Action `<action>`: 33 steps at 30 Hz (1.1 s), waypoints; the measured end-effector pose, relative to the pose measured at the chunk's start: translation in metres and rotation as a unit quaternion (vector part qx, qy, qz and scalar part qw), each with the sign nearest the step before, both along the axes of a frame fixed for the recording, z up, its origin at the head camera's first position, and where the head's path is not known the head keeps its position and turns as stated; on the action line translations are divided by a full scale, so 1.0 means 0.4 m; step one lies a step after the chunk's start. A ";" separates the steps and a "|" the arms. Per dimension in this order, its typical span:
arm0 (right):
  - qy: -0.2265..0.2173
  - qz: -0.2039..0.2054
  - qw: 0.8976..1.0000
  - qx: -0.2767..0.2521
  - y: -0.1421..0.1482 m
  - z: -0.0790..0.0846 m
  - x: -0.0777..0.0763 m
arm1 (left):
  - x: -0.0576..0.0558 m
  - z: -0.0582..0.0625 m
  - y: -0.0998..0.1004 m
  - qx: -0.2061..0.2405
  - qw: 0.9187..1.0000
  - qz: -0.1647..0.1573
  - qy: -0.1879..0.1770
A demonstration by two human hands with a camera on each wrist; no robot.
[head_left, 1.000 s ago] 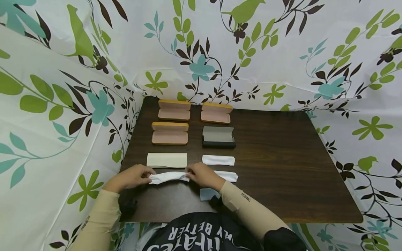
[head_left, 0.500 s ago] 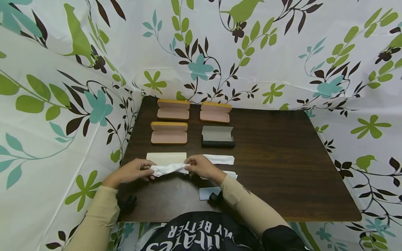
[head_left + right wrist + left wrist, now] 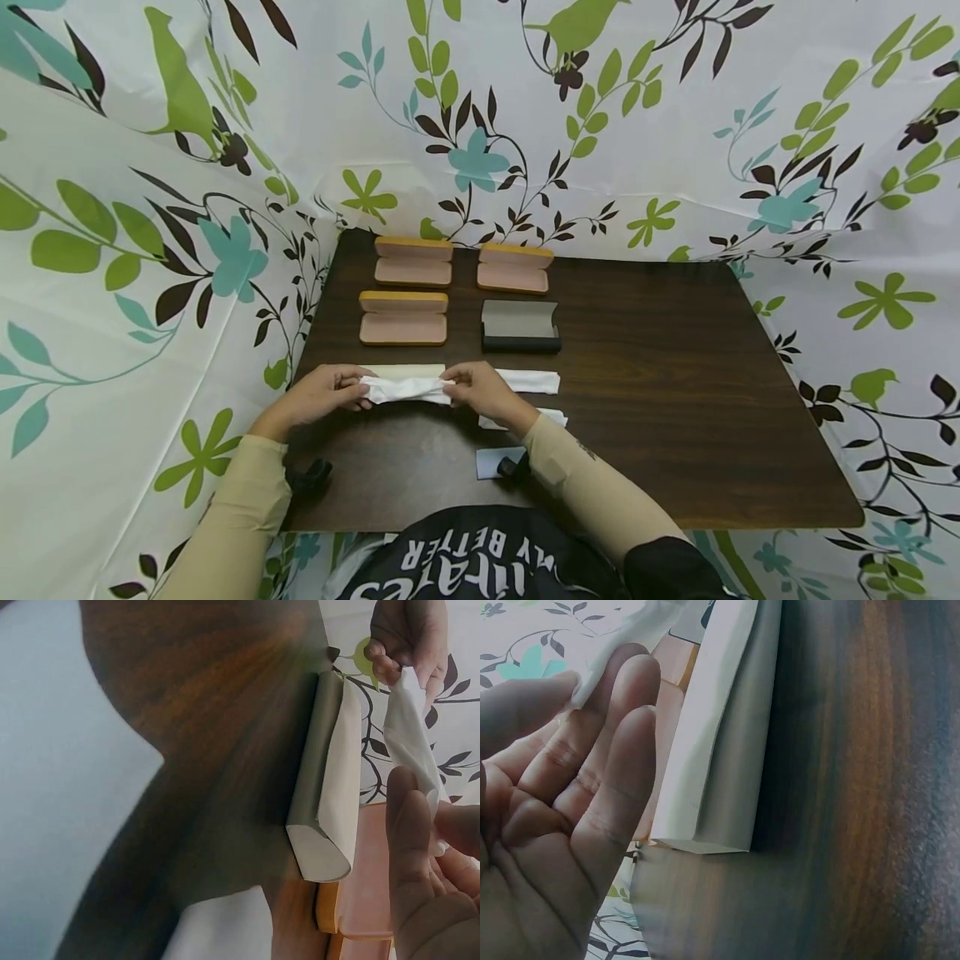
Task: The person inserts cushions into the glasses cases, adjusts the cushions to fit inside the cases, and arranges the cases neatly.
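A white cloth [image 3: 407, 390], folded into a long strip, is stretched between both hands. My left hand [image 3: 326, 396] pinches its left end between thumb and fingers, as the left wrist view also shows of the cloth [image 3: 604, 656]. The right end is pinched by my right hand [image 3: 487, 390]. Beneath and behind the strip lies a cream glasses case [image 3: 322, 772], its flap folded over; in the head view the cloth overlaps its front part. In the right wrist view the cloth hangs above the case, clear of it.
Behind stand three open orange glasses cases [image 3: 403, 328] with pink linings and an open black case [image 3: 521, 337] with a grey lining. Two folded white cloths [image 3: 532, 382] lie to the right, and a light blue cloth [image 3: 495, 462] lies nearer the front edge.
Both hands have carried the white cloth forward from in front of the cream case to over it. The cases have stayed in place.
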State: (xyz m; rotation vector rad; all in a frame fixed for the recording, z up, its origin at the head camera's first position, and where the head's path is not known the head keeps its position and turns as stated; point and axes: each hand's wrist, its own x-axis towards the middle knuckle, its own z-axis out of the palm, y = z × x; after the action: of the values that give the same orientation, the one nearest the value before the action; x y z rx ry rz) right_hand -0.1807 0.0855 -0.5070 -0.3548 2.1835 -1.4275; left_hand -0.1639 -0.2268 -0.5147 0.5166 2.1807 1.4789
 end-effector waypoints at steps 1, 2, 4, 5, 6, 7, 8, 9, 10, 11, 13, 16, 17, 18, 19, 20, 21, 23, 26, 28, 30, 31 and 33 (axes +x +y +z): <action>-0.001 -0.003 1.000 -0.002 -0.001 0.001 -0.003 | -0.003 0.000 0.000 0.000 1.000 0.005 -0.001; -0.001 -0.005 1.000 -0.002 -0.001 0.003 -0.006 | -0.005 0.001 -0.001 -0.002 1.000 0.010 0.001; 0.000 -0.011 1.000 0.000 -0.002 0.004 -0.014 | -0.012 0.003 -0.001 -0.006 1.000 0.024 0.003; 0.000 -0.014 1.000 0.002 -0.002 0.004 -0.019 | -0.015 0.004 -0.002 -0.004 1.000 0.030 0.002; 0.001 -0.016 1.000 0.002 -0.003 0.004 -0.023 | -0.018 0.004 -0.001 -0.005 0.999 0.035 0.002; 0.001 -0.018 1.000 0.003 -0.004 0.002 -0.028 | -0.022 0.004 -0.002 -0.006 0.999 0.039 0.002; 0.002 -0.019 1.000 0.006 -0.004 0.000 -0.032 | -0.024 0.005 -0.002 -0.004 0.999 0.042 -0.001; 0.003 -0.019 1.000 0.007 -0.003 -0.002 -0.035 | -0.027 0.004 -0.001 -0.005 0.999 0.044 -0.004; 0.002 -0.019 1.000 0.010 -0.003 -0.004 -0.038 | -0.029 0.004 -0.001 -0.006 0.999 0.044 -0.006; 0.001 -0.020 1.000 0.010 -0.003 -0.005 -0.040 | -0.031 0.004 0.000 -0.006 0.999 0.045 -0.009; 0.000 -0.022 1.000 0.010 -0.003 -0.006 -0.043 | -0.034 0.003 0.002 -0.003 0.999 0.046 -0.015; 0.001 -0.027 1.000 0.005 -0.004 -0.004 -0.047 | -0.038 0.001 0.004 0.003 0.999 0.049 -0.022; 0.001 -0.029 1.000 0.003 -0.004 -0.003 -0.048 | -0.039 0.000 0.004 0.006 0.998 0.050 -0.025; 0.003 -0.029 1.000 0.004 -0.005 -0.001 -0.050 | -0.040 -0.002 0.004 0.011 0.998 0.051 -0.029; 0.002 -0.030 1.000 0.000 -0.005 0.000 -0.053 | -0.041 -0.003 0.003 0.015 0.998 0.051 -0.032; 0.000 -0.031 1.000 -0.002 -0.006 0.002 -0.055 | -0.042 -0.003 0.003 0.020 0.998 0.055 -0.037; -0.004 -0.031 0.999 -0.006 -0.007 0.005 -0.057 | -0.043 -0.004 0.002 0.026 0.997 0.058 -0.044; -0.010 -0.033 0.999 -0.010 -0.009 0.010 -0.063 | -0.046 -0.005 0.000 0.039 0.996 0.067 -0.055; -0.023 -0.037 0.999 -0.013 -0.013 0.026 -0.070 | -0.052 -0.004 -0.002 0.060 0.992 0.083 -0.068; -0.027 -0.041 0.999 -0.011 -0.015 0.027 -0.080 | -0.057 -0.003 -0.001 0.067 0.991 0.093 -0.070; -0.025 -0.044 0.999 -0.005 -0.016 0.029 -0.090 | -0.062 -0.002 0.001 0.072 0.990 0.101 -0.069; -0.025 -0.045 0.999 -0.001 -0.015 0.017 -0.098 | -0.066 -0.002 0.002 0.074 0.989 0.104 -0.070; -0.021 -0.048 0.999 -0.002 -0.016 0.015 -0.105 | -0.071 -0.002 0.005 0.077 0.988 0.111 -0.073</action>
State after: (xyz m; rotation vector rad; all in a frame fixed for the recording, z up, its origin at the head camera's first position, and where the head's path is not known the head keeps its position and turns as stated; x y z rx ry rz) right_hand -0.2226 0.0791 -0.5011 -0.2223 2.1918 -1.4762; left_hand -0.1923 -0.2249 -0.5155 0.2116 2.0735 1.7530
